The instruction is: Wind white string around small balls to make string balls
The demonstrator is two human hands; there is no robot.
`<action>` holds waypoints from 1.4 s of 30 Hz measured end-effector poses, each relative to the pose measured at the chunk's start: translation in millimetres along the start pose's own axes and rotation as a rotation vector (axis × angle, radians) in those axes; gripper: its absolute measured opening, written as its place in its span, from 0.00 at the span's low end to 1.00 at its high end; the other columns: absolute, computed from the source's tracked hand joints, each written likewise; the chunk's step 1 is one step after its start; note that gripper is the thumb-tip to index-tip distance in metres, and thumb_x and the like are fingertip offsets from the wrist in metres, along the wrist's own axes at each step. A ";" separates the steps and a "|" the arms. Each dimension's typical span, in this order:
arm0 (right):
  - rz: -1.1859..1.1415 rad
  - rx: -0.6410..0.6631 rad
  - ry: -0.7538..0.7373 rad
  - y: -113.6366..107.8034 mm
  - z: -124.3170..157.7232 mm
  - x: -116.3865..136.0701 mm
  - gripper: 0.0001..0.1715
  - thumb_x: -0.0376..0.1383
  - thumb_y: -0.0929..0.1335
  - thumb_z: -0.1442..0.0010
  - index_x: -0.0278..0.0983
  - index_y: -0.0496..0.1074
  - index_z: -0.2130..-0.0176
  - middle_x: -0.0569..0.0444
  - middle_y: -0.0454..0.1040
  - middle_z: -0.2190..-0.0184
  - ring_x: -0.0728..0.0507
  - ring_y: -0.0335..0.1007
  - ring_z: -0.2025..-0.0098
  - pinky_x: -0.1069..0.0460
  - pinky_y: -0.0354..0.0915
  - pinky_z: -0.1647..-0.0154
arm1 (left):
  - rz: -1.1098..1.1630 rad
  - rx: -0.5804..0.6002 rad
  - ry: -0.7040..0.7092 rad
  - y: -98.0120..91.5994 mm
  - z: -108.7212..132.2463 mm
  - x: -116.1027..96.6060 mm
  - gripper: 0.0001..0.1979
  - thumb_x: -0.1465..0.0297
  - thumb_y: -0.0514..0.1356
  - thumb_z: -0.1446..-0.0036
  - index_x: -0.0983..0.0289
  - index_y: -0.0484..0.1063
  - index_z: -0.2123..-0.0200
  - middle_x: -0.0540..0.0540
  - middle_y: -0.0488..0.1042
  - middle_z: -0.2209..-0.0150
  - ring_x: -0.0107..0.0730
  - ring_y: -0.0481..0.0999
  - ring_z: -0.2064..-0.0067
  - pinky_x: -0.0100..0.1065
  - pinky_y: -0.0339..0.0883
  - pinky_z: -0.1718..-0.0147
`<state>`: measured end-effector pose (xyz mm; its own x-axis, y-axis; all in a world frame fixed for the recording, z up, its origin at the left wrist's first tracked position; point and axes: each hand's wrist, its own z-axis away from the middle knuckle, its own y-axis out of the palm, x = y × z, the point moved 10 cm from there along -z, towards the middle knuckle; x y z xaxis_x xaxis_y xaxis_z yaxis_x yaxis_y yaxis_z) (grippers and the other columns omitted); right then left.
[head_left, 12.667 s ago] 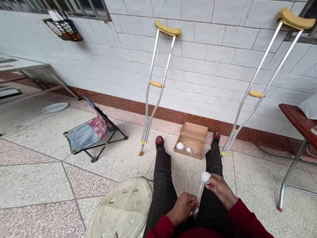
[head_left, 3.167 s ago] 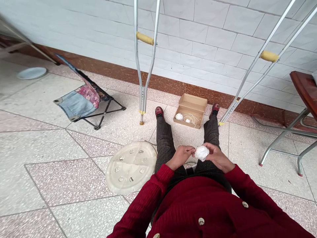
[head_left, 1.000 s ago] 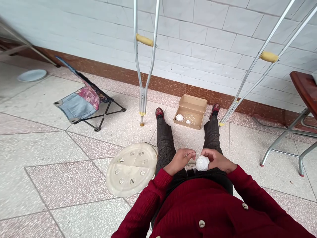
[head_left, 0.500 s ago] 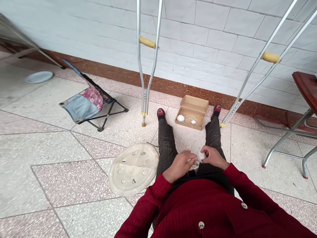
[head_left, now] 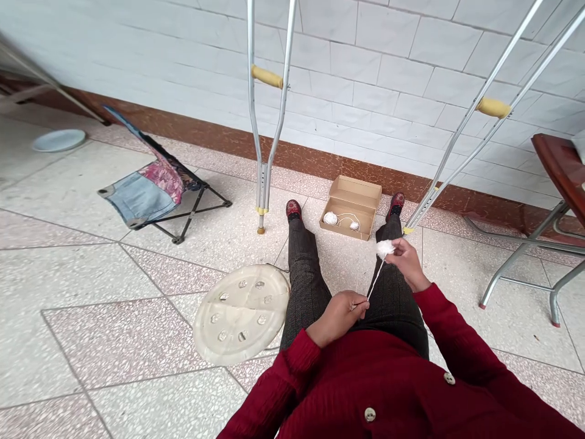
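My right hand [head_left: 406, 259] grips a fluffy white bundle of yarn [head_left: 385, 248] between thumb and fingers, above my right thigh. A white strand [head_left: 375, 281] runs taut from that bundle down to my left hand [head_left: 343, 316], which is closed around it near my lap. Whatever else lies inside the left fingers is hidden. Beyond my knees, an open cardboard box [head_left: 350, 205] rests on the floor between my feet. Inside it are a larger white yarn ball [head_left: 330, 218] and a smaller one [head_left: 354, 225], with loose yarn between them.
Two metal crutches with yellow grips, a left one [head_left: 261, 183] and a right one [head_left: 450, 155], lean at the tiled wall. A round beige lid with holes [head_left: 242, 312] lies left of my leg. A folding chair [head_left: 153, 189] stands farther left, a metal-legged stool [head_left: 525, 262] at right.
My right hand has moved up and away from my left with the white bundle, drawing the strand taut between them. Earlier both hands were close together over my lap.
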<state>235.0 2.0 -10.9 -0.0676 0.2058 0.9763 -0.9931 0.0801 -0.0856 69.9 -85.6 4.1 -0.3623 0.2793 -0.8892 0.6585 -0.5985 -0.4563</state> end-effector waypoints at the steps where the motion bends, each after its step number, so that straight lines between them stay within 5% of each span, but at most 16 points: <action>1: 0.046 0.027 -0.001 5.6 0.6 -9.5 0.19 0.33 0.74 0.61 0.39 0.67 0.67 0.57 0.72 0.69 0.46 0.65 0.70 0.53 0.62 0.71 | -0.021 -0.017 0.014 -6.6 1.5 -3.8 0.20 0.68 0.50 0.34 0.64 0.68 0.78 0.47 0.68 0.78 0.26 0.69 0.72 0.27 0.62 0.60; 6: 0.054 0.375 0.093 62.5 48.8 -44.0 0.20 0.28 0.76 0.67 0.37 0.69 0.71 0.62 0.69 0.77 0.49 0.63 0.75 0.55 0.57 0.73 | -0.119 -0.159 0.056 -54.1 -2.3 -6.4 0.17 0.71 0.50 0.35 0.63 0.65 0.78 0.44 0.66 0.80 0.24 0.66 0.75 0.35 0.55 0.45; 10: -0.183 0.634 0.161 91.3 84.7 -23.6 0.21 0.30 0.77 0.61 0.37 0.69 0.66 0.60 0.71 0.70 0.50 0.64 0.70 0.56 0.59 0.69 | -0.050 -0.173 0.043 -58.7 -14.3 7.1 0.17 0.70 0.51 0.36 0.64 0.68 0.78 0.46 0.69 0.77 0.26 0.69 0.71 0.32 0.60 0.51; 15: -0.393 0.489 0.168 72.3 61.9 -0.7 0.20 0.30 0.76 0.59 0.38 0.71 0.64 0.59 0.71 0.71 0.49 0.64 0.71 0.56 0.61 0.73 | 0.134 -0.186 -0.044 -41.6 -21.4 19.2 0.20 0.65 0.50 0.35 0.65 0.70 0.77 0.48 0.71 0.76 0.28 0.70 0.70 0.26 0.61 0.67; 20: -0.574 0.318 0.249 62.9 41.7 -11.7 0.20 0.31 0.74 0.56 0.42 0.71 0.61 0.58 0.73 0.65 0.49 0.68 0.68 0.56 0.65 0.72 | 0.136 -0.133 -0.092 -28.2 -17.4 23.6 0.20 0.64 0.50 0.36 0.65 0.72 0.76 0.48 0.71 0.77 0.27 0.68 0.72 0.26 0.60 0.68; 24: -0.642 0.301 0.298 67.8 38.8 -13.2 0.20 0.34 0.73 0.55 0.42 0.71 0.59 0.56 0.76 0.61 0.48 0.70 0.65 0.55 0.66 0.70 | 0.100 -0.113 -0.123 -23.2 -12.2 33.8 0.21 0.63 0.49 0.36 0.66 0.71 0.77 0.49 0.71 0.77 0.28 0.68 0.72 0.27 0.59 0.69; 31: -0.492 0.171 0.246 52.3 12.1 -16.2 0.20 0.39 0.74 0.56 0.40 0.70 0.61 0.55 0.76 0.67 0.46 0.72 0.68 0.52 0.68 0.70 | -0.035 -0.066 -0.161 -12.3 -5.5 44.6 0.21 0.64 0.48 0.35 0.65 0.70 0.77 0.48 0.70 0.79 0.27 0.67 0.74 0.26 0.58 0.71; 36: -0.202 0.058 0.170 35.1 -3.9 -36.3 0.20 0.38 0.73 0.57 0.39 0.68 0.63 0.61 0.71 0.76 0.51 0.65 0.78 0.57 0.58 0.81 | -0.202 0.009 -0.071 -5.8 -1.2 14.2 0.18 0.67 0.50 0.36 0.63 0.69 0.77 0.50 0.71 0.76 0.30 0.70 0.71 0.28 0.61 0.66; 42: -0.088 0.156 0.161 57.7 27.5 -62.7 0.20 0.33 0.75 0.64 0.38 0.69 0.68 0.64 0.69 0.80 0.52 0.61 0.81 0.58 0.55 0.83 | -0.417 -0.099 0.135 -39.3 -18.9 -30.5 0.14 0.71 0.48 0.34 0.62 0.73 0.66 0.53 0.75 0.70 0.34 0.73 0.65 0.41 0.53 0.42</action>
<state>179.3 -33.1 -71.6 0.0241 0.3584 0.9333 -0.9981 -0.0443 0.0428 67.6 -56.4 48.5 -0.5255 0.5809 -0.6216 0.5367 -0.3406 -0.7720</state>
